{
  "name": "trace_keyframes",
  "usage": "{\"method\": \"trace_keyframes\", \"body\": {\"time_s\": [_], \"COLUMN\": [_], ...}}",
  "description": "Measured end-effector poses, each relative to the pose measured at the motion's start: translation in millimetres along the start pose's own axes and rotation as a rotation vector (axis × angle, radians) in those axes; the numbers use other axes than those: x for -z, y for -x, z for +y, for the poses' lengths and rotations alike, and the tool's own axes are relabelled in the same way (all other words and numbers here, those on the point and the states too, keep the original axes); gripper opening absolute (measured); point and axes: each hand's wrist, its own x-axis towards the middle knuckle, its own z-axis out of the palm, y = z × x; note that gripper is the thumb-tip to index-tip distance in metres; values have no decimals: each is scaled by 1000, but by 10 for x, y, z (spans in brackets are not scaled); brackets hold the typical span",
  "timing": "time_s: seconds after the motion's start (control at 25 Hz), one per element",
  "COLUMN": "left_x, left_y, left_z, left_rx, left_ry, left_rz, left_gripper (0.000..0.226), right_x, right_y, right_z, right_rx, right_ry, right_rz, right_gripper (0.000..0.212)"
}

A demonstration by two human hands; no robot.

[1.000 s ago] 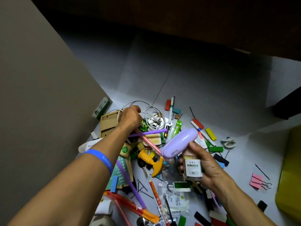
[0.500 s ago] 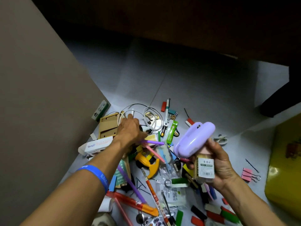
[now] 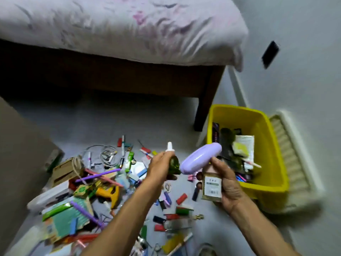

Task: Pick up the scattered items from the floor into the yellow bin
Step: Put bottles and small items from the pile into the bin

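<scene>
My left hand [image 3: 160, 167] grips a small green bottle [image 3: 173, 165] with a white nozzle, held up above the pile. My right hand [image 3: 226, 183] holds a lilac oval gadget [image 3: 200, 157] together with a clear labelled box [image 3: 212, 185], just left of the yellow bin [image 3: 267, 174]. The bin stands on the floor at the right and holds several items. A heap of scattered items [image 3: 103, 182] covers the grey floor at the left and below my arms: straws, cables, clips, a yellow tape measure, cartons.
A bed [image 3: 120, 30] with a dark wooden frame and leg [image 3: 204, 108] stands behind the pile, close to the bin. A cream ribbed basket [image 3: 289, 163] sits right of the bin against the wall. A brown panel [image 3: 16, 145] rises at the left.
My left hand lifted off the pile with the green bottle and rose toward the right. My right hand carried the lilac gadget and box toward the bin. The view swung up and right.
</scene>
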Motion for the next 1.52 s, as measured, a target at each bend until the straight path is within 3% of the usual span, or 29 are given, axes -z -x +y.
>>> {"method": "trace_keyframes", "body": {"time_s": [0.2,0.4,0.52,0.68,0.84,0.96,1.12,1.36,1.52], "left_x": [-1147,-1358,-1254,-1089,-756,-387,124,743,867], "left_y": [165,15,-51,85,270,426,580,378,95], "left_z": [313,241,167,190,185,150,36,-429,-972], "left_rx": [-31,-103,-159,-172,-178,-145,-132,-32,49], "left_ry": [-198,-169,-175,-224,-187,-166,-136,-154,-290], "left_rz": [-231,-296,-272,-247,-212,-142,-58,67,56], "left_gripper": [25,32,31,54,26,49,46,45,37], "right_x": [645,843,849,724,359,-9,-286,-435,-144], "right_y": [210,-5,-98,-21,160,267,268,-137,-496], "right_z": [-799,-1228,-1278,-1211,-1151,-1002,-652,-118,389], "right_rx": [124,230,361,509,465,356,132,-43,-139], "right_ry": [84,77,100,314,447,650,904,991,1110], "right_rz": [269,483,621,817,679,421,134,52,14], "right_gripper": [53,26,39,48,34,24,20,20,32]}}
